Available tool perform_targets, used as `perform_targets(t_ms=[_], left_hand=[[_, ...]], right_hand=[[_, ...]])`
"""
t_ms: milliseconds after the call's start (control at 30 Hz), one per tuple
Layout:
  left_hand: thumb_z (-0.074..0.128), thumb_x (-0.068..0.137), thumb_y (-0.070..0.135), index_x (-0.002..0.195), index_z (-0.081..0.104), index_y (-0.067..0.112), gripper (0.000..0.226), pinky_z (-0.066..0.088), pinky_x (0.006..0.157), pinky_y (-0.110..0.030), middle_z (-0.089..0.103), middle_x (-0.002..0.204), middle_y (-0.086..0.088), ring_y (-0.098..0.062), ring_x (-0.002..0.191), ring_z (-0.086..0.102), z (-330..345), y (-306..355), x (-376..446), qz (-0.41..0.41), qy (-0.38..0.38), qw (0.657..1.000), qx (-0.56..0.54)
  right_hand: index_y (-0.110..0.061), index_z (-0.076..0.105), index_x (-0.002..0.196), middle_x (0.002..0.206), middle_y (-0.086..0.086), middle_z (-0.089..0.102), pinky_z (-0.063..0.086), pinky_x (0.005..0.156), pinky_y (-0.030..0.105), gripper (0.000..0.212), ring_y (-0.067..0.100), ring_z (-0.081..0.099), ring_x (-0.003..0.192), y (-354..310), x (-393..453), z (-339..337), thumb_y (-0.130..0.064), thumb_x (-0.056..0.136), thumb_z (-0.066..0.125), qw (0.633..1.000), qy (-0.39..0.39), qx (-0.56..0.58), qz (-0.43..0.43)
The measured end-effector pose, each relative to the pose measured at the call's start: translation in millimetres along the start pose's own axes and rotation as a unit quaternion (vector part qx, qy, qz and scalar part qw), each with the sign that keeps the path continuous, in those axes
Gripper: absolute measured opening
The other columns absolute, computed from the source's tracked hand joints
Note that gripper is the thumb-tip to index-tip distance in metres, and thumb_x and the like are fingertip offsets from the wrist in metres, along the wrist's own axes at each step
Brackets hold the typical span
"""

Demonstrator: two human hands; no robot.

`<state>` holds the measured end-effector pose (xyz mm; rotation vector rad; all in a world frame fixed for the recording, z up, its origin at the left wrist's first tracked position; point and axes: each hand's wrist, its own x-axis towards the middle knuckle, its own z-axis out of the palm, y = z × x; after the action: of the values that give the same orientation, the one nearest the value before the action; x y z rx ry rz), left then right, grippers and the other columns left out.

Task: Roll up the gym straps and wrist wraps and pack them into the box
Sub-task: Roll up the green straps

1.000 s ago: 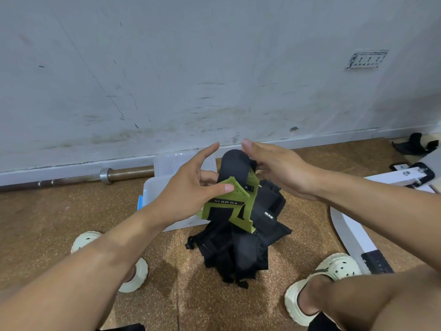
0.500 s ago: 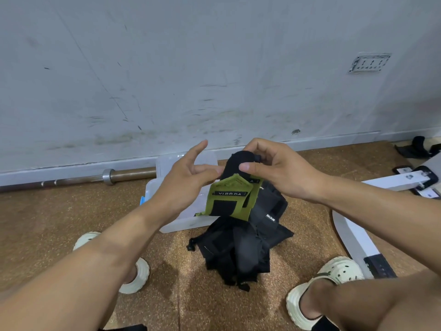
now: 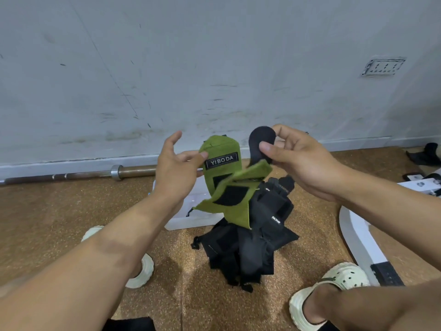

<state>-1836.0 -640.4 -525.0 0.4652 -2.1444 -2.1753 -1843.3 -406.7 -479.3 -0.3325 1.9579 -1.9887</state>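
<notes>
I hold a green wrist wrap (image 3: 223, 180) labelled YIBODA up in front of me. My left hand (image 3: 177, 168) pinches its upper green part by the label, thumb on the front. My right hand (image 3: 296, 158) grips the wrap's rounded black end (image 3: 261, 142) between thumb and fingers, with a green flap (image 3: 232, 199) hanging below it. Under my hands a pile of black straps and wraps (image 3: 248, 244) lies on the cork floor. The clear plastic box (image 3: 188, 216) sits behind the pile, mostly hidden by my left forearm.
A barbell (image 3: 78, 174) lies along the wall at the left. White equipment parts (image 3: 358, 237) lie at the right, with a black wrap (image 3: 426, 155) at the far right. My feet in pale clogs (image 3: 334, 292) flank the pile.
I have lifted the green wrap higher and spread it apart. My left hand now holds the labelled part and my right hand has pulled the black end out to the right.
</notes>
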Motion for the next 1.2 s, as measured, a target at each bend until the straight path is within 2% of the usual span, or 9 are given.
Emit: perform_targets(t_ms=[100, 300, 433, 567, 667, 800, 867, 1000, 1200], left_hand=[[0.071, 0.095, 0.011, 0.155, 0.028, 0.027, 0.075, 0.060, 0.090, -0.038, 0.080, 0.094, 0.000, -0.018, 0.099, 0.075, -4, 5, 2, 0.022, -0.003, 1.000, -0.009], [0.070, 0.096, 0.015, 0.152, 0.035, 0.033, 0.068, 0.059, 0.083, -0.033, 0.080, 0.096, -0.001, -0.015, 0.100, 0.074, -1, 14, -9, 0.062, -0.073, 0.995, 0.008], [0.070, 0.096, 0.016, 0.150, 0.039, 0.028, 0.064, 0.058, 0.080, -0.031, 0.080, 0.097, -0.003, -0.017, 0.096, 0.076, 1, 16, -12, 0.042, -0.089, 0.995, -0.024], [0.077, 0.088, 0.027, 0.154, 0.030, 0.025, 0.081, 0.053, 0.096, -0.033, 0.079, 0.106, -0.002, -0.016, 0.104, 0.074, 1, 6, -9, -0.018, -0.109, 0.993, -0.034], [0.086, 0.079, 0.031, 0.160, 0.021, 0.029, 0.104, 0.044, 0.112, -0.042, 0.078, 0.111, 0.003, -0.013, 0.112, 0.070, 6, -14, -12, -0.071, -0.152, 0.985, 0.039], [0.081, 0.087, 0.030, 0.159, 0.018, 0.039, 0.096, 0.052, 0.102, -0.038, 0.077, 0.108, 0.005, -0.012, 0.104, 0.073, 14, -22, -13, -0.053, -0.088, 0.994, 0.040], [0.076, 0.091, 0.032, 0.159, 0.015, 0.043, 0.092, 0.048, 0.108, -0.039, 0.074, 0.119, -0.001, -0.012, 0.112, 0.069, 14, -20, -10, -0.042, -0.043, 0.998, 0.030], [0.067, 0.098, 0.030, 0.157, 0.017, 0.046, 0.080, 0.045, 0.112, -0.048, 0.075, 0.119, -0.003, -0.019, 0.116, 0.068, 6, -17, -3, -0.035, -0.036, 0.999, 0.001], [0.065, 0.100, 0.028, 0.159, 0.015, 0.042, 0.079, 0.046, 0.110, -0.048, 0.079, 0.106, -0.002, -0.019, 0.110, 0.072, 6, -9, -4, -0.008, -0.070, 0.997, -0.013]], right_hand=[[-0.009, 0.062, 0.103, 0.083, 0.011, 0.077, 0.059, 0.066, 0.028, 0.018, 0.021, 0.072, 0.069, 4, -1, 1, -0.020, 0.091, 0.070, 0.997, 0.000, -0.030, 0.065], [-0.016, 0.072, 0.121, 0.110, -0.002, 0.079, 0.055, 0.104, 0.042, 0.028, 0.018, 0.076, 0.103, 30, 2, 5, -0.021, 0.094, 0.074, 0.982, 0.027, -0.121, 0.144], [-0.015, 0.081, 0.096, 0.096, -0.003, 0.081, 0.055, 0.104, 0.043, 0.013, 0.013, 0.077, 0.092, 30, 5, 13, -0.027, 0.092, 0.077, 0.980, 0.084, -0.143, 0.114], [-0.015, 0.082, 0.097, 0.096, 0.002, 0.081, 0.057, 0.101, 0.044, 0.016, 0.025, 0.077, 0.096, 23, 8, 16, -0.029, 0.092, 0.077, 0.983, 0.120, -0.111, 0.089], [-0.009, 0.080, 0.100, 0.096, 0.006, 0.080, 0.061, 0.087, 0.034, 0.017, 0.021, 0.077, 0.089, 17, 11, 14, -0.024, 0.094, 0.074, 0.987, 0.128, -0.061, 0.077], [-0.022, 0.073, 0.117, 0.080, 0.000, 0.072, 0.046, 0.053, 0.012, 0.025, -0.002, 0.061, 0.050, 15, 14, 10, -0.025, 0.093, 0.076, 0.975, 0.177, -0.107, 0.082], [-0.029, 0.068, 0.126, 0.077, 0.004, 0.073, 0.050, 0.060, 0.016, 0.036, 0.002, 0.066, 0.055, 15, 12, 7, -0.029, 0.092, 0.078, 0.973, 0.171, -0.137, 0.069], [-0.033, 0.064, 0.133, 0.102, 0.002, 0.080, 0.058, 0.089, 0.031, 0.050, 0.010, 0.077, 0.082, 18, 9, 8, -0.041, 0.087, 0.080, 0.966, 0.111, -0.217, 0.089], [-0.018, 0.082, 0.089, 0.091, -0.008, 0.079, 0.055, 0.079, 0.022, 0.018, -0.001, 0.070, 0.073, 26, 10, 18, -0.036, 0.086, 0.082, 0.962, 0.076, -0.216, 0.151]])
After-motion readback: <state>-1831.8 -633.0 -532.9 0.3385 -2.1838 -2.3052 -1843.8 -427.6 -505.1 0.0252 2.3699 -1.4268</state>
